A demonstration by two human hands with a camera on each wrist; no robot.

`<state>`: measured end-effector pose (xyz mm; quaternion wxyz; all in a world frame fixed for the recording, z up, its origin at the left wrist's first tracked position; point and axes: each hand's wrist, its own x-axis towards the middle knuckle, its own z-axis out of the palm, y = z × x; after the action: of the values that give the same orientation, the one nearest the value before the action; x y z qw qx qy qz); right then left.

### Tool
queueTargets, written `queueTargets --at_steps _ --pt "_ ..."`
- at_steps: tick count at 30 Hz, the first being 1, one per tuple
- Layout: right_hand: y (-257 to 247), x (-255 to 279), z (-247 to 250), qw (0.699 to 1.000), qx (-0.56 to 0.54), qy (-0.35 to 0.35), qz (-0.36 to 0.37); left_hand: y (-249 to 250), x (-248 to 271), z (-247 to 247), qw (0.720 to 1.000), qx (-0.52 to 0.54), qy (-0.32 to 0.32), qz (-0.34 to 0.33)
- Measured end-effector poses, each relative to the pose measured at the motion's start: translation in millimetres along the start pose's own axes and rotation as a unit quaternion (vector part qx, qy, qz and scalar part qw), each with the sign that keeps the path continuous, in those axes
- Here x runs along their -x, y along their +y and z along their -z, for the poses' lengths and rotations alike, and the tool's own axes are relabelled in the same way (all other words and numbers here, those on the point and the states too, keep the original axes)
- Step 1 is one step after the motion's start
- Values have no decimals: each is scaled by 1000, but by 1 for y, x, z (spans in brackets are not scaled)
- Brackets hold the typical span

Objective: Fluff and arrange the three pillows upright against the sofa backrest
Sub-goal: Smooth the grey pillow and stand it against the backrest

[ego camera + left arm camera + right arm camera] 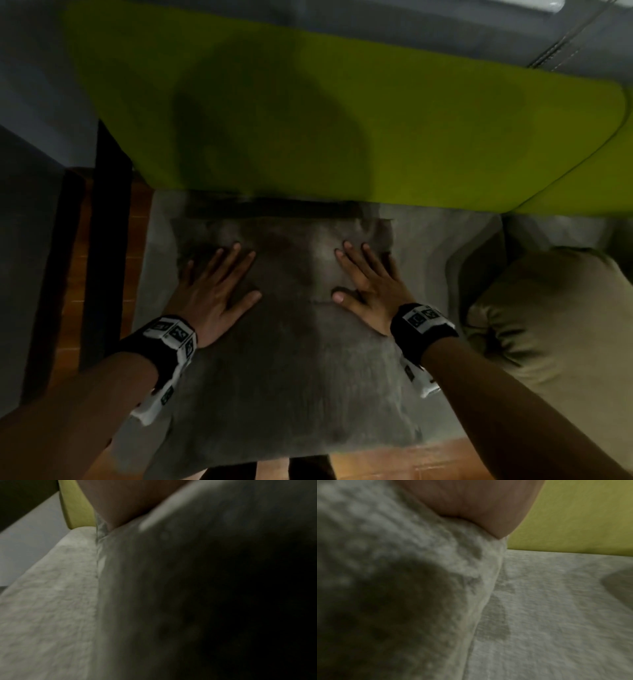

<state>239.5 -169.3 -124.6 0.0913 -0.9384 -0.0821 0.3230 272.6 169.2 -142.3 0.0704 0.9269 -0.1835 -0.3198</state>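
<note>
- Lime-green padded sofa backrest stands upright along the far side, above a grey fabric seat.
- Grey textured square pillow lies flat on the seat, its far edge just short of the backrest; to stand, its near edge must swing up and away.
- Beige plump pillow slumps at right.
- Left hand and right hand press palms down on it, fingers spread and straight, gripping nothing, equally near.

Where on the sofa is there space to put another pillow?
Both hands, left hand and right hand, press flat on the grey pillow, filling the seat's middle. Bare seat shows between it and the tan pillow, under the green backrest. The left strip is narrow.
</note>
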Motion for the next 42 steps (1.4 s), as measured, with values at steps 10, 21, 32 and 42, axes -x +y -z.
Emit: queueTargets --at_steps 10,21,32,42 --pt "-4 23 50 985 14 141 -99 10 15 44 995 -20 81 47" --pt "-26 44 0 996 -71 31 34 57 80 -11 980 152 84 101" --pt "82 18 46 960 -251 52 -117 -3 58 34 917 328 95 205" --pt "76 -36 89 824 -533 120 -146 -76 -19 55 843 452 161 243"
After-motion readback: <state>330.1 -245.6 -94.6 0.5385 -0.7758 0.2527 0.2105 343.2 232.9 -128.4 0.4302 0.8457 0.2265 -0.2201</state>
